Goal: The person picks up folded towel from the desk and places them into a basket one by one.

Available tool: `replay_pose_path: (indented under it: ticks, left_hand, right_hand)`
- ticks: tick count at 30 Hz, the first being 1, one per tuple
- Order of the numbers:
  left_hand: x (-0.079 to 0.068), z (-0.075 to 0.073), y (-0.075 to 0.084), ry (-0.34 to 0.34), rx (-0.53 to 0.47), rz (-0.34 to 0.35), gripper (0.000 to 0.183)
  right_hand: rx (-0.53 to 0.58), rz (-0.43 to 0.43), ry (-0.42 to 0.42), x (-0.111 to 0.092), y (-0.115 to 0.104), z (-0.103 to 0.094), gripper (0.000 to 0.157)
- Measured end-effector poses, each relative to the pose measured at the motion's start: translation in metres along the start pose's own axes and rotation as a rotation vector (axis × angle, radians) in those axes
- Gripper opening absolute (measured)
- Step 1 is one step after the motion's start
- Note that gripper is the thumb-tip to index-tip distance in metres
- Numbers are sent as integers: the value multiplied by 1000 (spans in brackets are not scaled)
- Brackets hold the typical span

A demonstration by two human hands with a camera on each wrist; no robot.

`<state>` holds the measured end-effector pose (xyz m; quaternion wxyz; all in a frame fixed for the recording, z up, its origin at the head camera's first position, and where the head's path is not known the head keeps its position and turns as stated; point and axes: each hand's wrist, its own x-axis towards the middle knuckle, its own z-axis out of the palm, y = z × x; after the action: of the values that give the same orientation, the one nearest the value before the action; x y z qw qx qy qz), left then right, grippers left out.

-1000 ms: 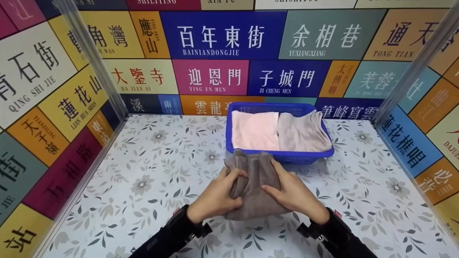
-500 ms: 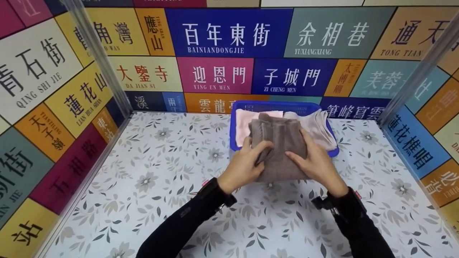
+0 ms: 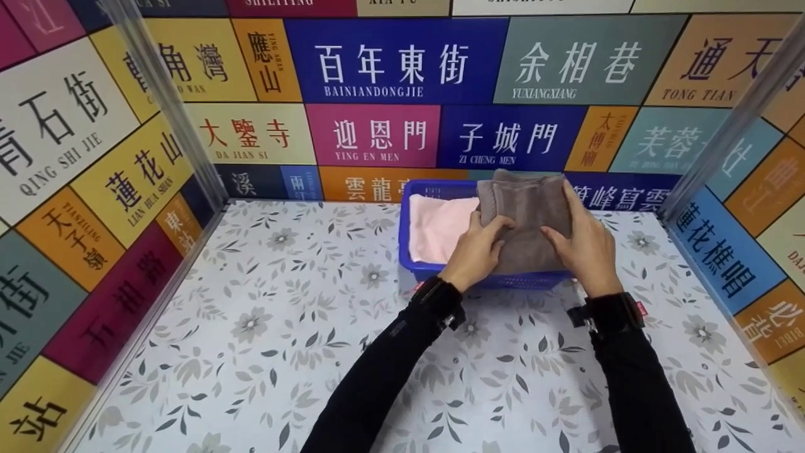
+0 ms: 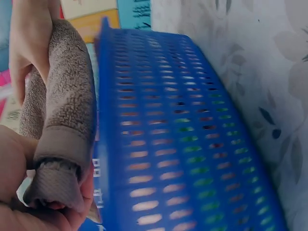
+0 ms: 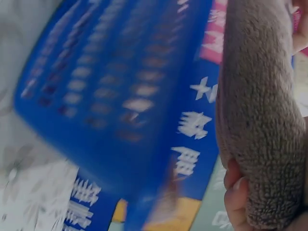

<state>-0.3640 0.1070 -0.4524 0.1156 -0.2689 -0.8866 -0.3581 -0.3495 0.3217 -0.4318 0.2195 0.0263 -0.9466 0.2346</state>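
Observation:
Both hands hold a folded grey-brown towel (image 3: 528, 214) over the right half of a blue plastic basket (image 3: 407, 251). My left hand (image 3: 475, 248) grips its left edge, thumb on the near face. On the opposite edge my right hand (image 3: 588, 245) holds it, thumb in front and fingers behind. In the left wrist view the terry towel (image 4: 72, 91) shows its hemmed end between thumb and fingers, beside the perforated basket wall (image 4: 113, 144). Fingertips curl under the rolled towel (image 5: 262, 106) in the right wrist view. A folded pink towel (image 3: 437, 226) lies in the basket's left half.
The basket stands at the back of a table (image 3: 283, 327) with a floral cover, close to the back wall panel (image 3: 377, 135) printed with Chinese place names. Similar panels rise on the left (image 3: 82, 207) and right.
Both hands have carried the grey-brown towel forward and to the right, from in front of the basket to over its right half. It now hides the lighter grey towel seen there earlier.

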Motion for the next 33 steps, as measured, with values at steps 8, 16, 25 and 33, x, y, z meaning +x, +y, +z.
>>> replay_pose_path:
  ticks: [8,16,25,33]
  left_hand:
    - [12,30,-6,-11,99,-58,34]
    - [22,34,0,-183,280,-187,47]
    - [27,31,-1,-303,458,-300,49]
    - [25,31,-1,-349,425,-345,52]
  right_hand:
    - [-225,-55,6,7,21,27,86]
    - [-365,-64,-87,12,30,34,67]
    - [-437,-46,-242,25,35,37,65]
    - [-452,-80,-252,26,41,40,62]
